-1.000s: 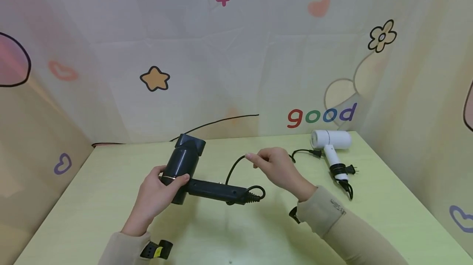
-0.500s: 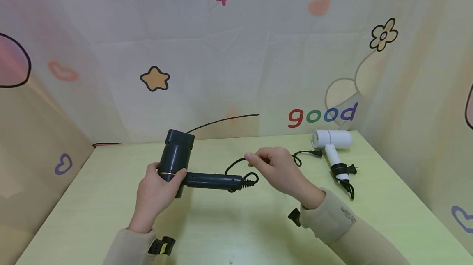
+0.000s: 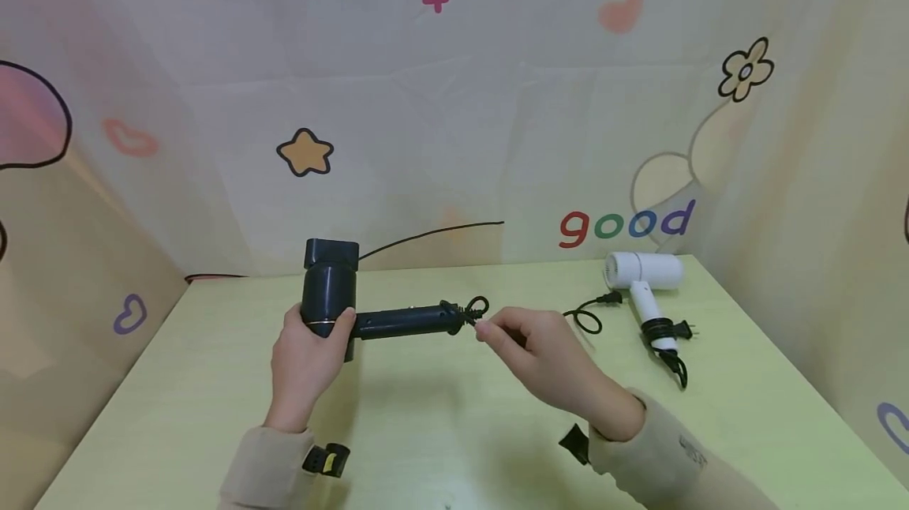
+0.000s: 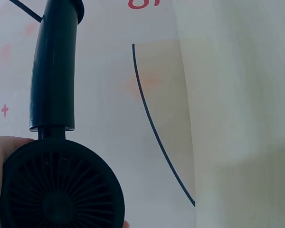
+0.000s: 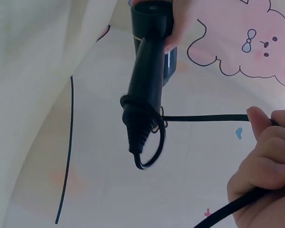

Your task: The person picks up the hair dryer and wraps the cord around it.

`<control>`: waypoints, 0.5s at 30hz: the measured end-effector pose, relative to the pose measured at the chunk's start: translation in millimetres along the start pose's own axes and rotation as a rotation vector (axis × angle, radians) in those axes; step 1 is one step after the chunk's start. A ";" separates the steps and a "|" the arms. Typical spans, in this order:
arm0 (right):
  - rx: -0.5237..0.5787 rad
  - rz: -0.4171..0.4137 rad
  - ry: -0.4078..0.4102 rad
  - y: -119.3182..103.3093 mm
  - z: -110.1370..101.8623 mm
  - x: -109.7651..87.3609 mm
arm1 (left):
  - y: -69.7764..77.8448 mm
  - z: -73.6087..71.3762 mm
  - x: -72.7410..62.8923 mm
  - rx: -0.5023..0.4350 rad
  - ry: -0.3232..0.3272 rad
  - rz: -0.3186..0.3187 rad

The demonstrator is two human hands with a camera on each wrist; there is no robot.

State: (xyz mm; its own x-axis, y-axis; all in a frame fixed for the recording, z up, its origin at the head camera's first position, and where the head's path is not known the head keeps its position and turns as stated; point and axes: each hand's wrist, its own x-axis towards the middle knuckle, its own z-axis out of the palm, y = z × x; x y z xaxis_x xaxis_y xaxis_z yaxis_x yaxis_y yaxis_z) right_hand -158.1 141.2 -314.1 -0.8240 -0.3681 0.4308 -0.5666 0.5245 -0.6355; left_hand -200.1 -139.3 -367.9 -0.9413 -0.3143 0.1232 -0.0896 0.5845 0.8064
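Note:
A dark hair dryer point(image 3: 330, 289) is held up above the table by my left hand point(image 3: 305, 372), which grips the barrel with the thumb across its near side. Its handle points right, and the nozzle faces up. My right hand point(image 3: 550, 356) pinches the dryer's black cord point(image 5: 206, 118) just off the handle's end. In the right wrist view the cord loops round the handle's base and runs taut to my fingers. Below the left wrist view's handle, the dryer's round vented back point(image 4: 59, 190) shows. Part of the cord is hidden behind my right hand.
A white hair dryer point(image 3: 646, 271) lies at the table's back right, its black cord point(image 3: 658, 330) wound round the handle. Beside it rests the dark dryer's plug point(image 3: 611, 298), with a loose curl of cord. Patterned curtains surround the pale table point(image 3: 426, 447).
The dark dryer has turned: its nozzle now points straight up and its handle end has risen. My right hand has come lower, drawing the cord close round the handle's end.

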 end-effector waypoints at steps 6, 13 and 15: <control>0.083 -0.019 -0.021 1.1 5.1 -16.2 | 8.1 3.0 0.9 -0.061 0.035 -0.009; 0.139 -0.007 -0.041 6.6 14.1 -27.2 | 16.8 5.3 0.2 -0.104 0.051 -0.022; 0.160 0.015 -0.071 8.4 14.6 -28.3 | 18.2 5.5 0.2 -0.111 0.050 -0.029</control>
State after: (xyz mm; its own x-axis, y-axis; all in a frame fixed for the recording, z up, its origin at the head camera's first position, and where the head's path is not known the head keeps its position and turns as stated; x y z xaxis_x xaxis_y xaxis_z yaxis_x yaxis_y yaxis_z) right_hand -139.4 144.9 -340.9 -0.8263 -0.4173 0.3782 -0.5413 0.4033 -0.7378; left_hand -203.6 -124.6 -356.3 -0.9211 -0.3684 0.1255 -0.0773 0.4891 0.8688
